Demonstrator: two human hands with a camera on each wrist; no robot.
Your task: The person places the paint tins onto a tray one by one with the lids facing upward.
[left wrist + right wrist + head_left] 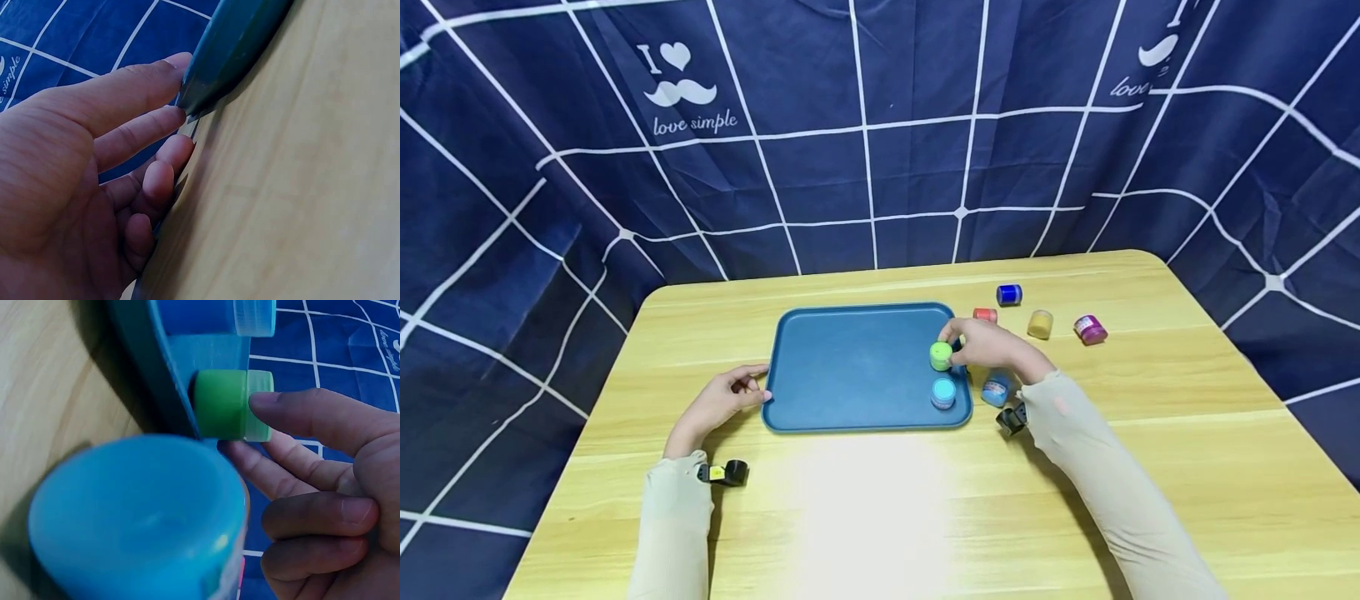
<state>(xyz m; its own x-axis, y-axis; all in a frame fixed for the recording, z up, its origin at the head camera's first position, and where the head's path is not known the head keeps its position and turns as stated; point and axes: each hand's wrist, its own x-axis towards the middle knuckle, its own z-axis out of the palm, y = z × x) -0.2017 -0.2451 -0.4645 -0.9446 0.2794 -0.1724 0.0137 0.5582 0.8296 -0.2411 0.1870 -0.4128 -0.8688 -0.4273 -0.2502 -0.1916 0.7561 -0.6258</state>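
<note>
Head view: the right hand [988, 343] pinched a small, cylindrical, lime-green plastic jar [939, 357] at the right end of a rectangular blue tray [850, 367], near a round turquoise jar [943, 393]. The left hand [721, 402], thumb and forefinger parted, touched the tray's left rim.

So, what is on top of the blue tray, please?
On the tray, near its right end, are a green jar and a light-blue jar. The right hand pinches the green jar. What lies directly under that hand is covered and cannot be seen.
</note>
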